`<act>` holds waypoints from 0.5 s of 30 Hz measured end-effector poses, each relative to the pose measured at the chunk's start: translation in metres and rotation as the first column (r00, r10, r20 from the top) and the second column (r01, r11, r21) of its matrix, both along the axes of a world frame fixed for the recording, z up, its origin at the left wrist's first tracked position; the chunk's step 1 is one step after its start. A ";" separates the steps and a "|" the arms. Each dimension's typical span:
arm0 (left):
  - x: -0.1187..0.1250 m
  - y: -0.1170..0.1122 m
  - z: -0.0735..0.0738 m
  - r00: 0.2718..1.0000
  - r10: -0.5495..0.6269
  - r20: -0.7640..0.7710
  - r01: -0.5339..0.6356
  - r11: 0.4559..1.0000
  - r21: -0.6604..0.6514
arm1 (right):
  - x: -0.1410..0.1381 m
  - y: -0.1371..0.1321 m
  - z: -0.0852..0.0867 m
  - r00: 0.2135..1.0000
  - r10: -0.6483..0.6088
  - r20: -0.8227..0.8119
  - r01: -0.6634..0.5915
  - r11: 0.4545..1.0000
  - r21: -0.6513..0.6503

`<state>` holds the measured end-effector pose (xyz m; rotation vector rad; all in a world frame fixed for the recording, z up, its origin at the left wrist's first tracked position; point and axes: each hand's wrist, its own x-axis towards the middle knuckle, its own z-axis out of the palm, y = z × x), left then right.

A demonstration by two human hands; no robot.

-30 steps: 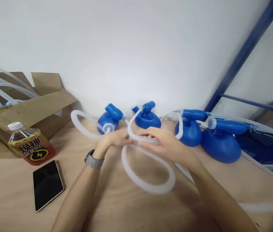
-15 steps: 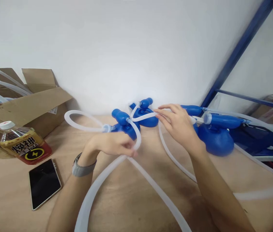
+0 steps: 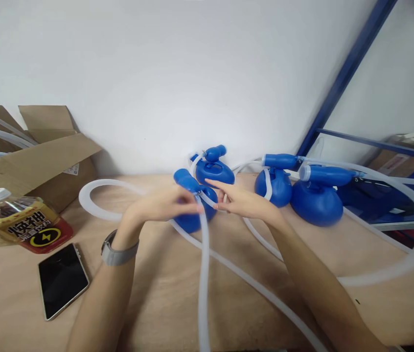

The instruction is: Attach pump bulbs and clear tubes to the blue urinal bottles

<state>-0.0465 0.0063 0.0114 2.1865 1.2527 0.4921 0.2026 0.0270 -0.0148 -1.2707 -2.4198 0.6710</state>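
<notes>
My left hand (image 3: 165, 201) is closed at the top of a translucent white hose (image 3: 204, 274), just below a blue bulb-shaped head (image 3: 187, 181). A metal clip shows where the head meets the hose. From there a short tube runs to my right hand (image 3: 243, 199), whose thumb and fingers pinch it, index finger stretched out. Under both hands sits a rounded blue plastic bottle (image 3: 188, 222), partly hidden by my left hand. Close behind stands a second blue bottle (image 3: 214, 172) with a handle and its own blue head (image 3: 216, 153).
Two more blue bottles (image 3: 317, 205) with hoses stand at right, before a blue metal rack (image 3: 346, 76). At left are an open cardboard box (image 3: 41, 159) holding hoses, a drink bottle (image 3: 31, 222) and a phone (image 3: 63, 281). A looped hose (image 3: 85, 200) lies left of my hands.
My right hand has moved left and down, closer to my left hand. My left hand has shifted up to the blue head. The hose below it now hangs nearly straight toward me.
</notes>
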 end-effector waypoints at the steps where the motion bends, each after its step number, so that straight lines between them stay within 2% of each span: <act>1: -0.006 0.008 -0.002 0.996 0.089 0.000 -0.088 0.990 0.106 | -0.001 0.001 0.001 0.996 -0.015 -0.093 0.011 0.999 -0.039; 3: -0.019 0.025 -0.011 0.970 0.243 0.003 -0.234 0.929 0.286 | -0.004 0.003 0.002 0.963 -0.071 -0.259 0.044 0.993 -0.107; 4: -0.024 0.032 -0.016 0.951 0.308 0.007 -0.293 0.898 0.329 | -0.006 0.003 0.001 0.942 -0.094 -0.321 0.054 0.990 -0.133; 5: -0.028 0.038 -0.023 0.941 0.338 -0.004 -0.318 0.890 0.326 | -0.009 0.002 0.000 0.925 -0.107 -0.365 0.056 0.988 -0.146; 7: -0.032 0.047 -0.035 0.953 0.300 -0.033 -0.284 0.929 0.237 | -0.018 -0.001 -0.004 0.915 -0.094 -0.393 0.045 0.990 -0.133; 9: -0.032 0.052 -0.046 0.974 0.226 -0.007 -0.224 0.968 0.112 | -0.030 -0.006 -0.009 0.940 -0.072 -0.334 0.044 0.995 -0.089; 13: -0.028 0.055 -0.057 0.979 0.181 0.094 -0.180 0.983 -0.023 | -0.047 -0.017 -0.018 0.984 -0.154 -0.086 0.153 0.988 -0.028; 15: -0.027 0.056 -0.058 0.981 0.140 0.134 -0.132 0.989 -0.064 | -0.048 -0.018 -0.019 0.978 -0.203 -0.042 0.204 0.979 0.004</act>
